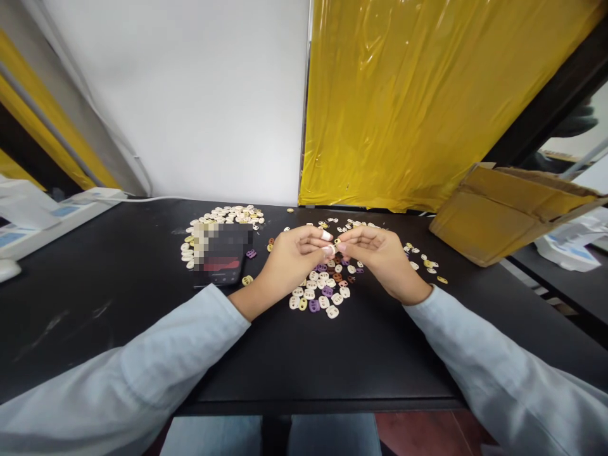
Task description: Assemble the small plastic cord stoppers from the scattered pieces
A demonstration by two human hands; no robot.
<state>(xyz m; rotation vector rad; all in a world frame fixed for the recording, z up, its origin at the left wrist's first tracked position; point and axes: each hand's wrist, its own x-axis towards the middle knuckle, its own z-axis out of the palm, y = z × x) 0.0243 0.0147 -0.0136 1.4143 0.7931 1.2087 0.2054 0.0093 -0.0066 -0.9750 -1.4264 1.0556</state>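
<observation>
Both hands meet over the black table [332, 361], fingertip to fingertip, just above a loose heap of small oval two-hole cord stoppers [323, 291]. The left hand [289, 259] is curled, its thumb and forefinger pinched together on a tiny yellowish stopper [335, 242]. The right hand [375, 250] mirrors it, its fingertips closed on the same piece from the other side, so the two hands touch at that point. Whether the piece is a single part or two halves cannot be told; it is too small.

The heap under the hands mixes cream, yellow, purple and brown pieces. Left of the heap lies a dark smartphone [221, 256], flat on the table, its screen blurred. Behind the phone, further from the person, sits a second pile of mostly cream stoppers [228, 215]. Right of the heap a few scattered yellow and cream pieces [427, 263] lie near a tilted cardboard box [503, 212] at the table's right edge. Behind the heap hangs a yellow plastic sheet [427, 95], with a white wall panel [190, 95] beside it. Pale sleeves [142, 373] cover both forearms.
</observation>
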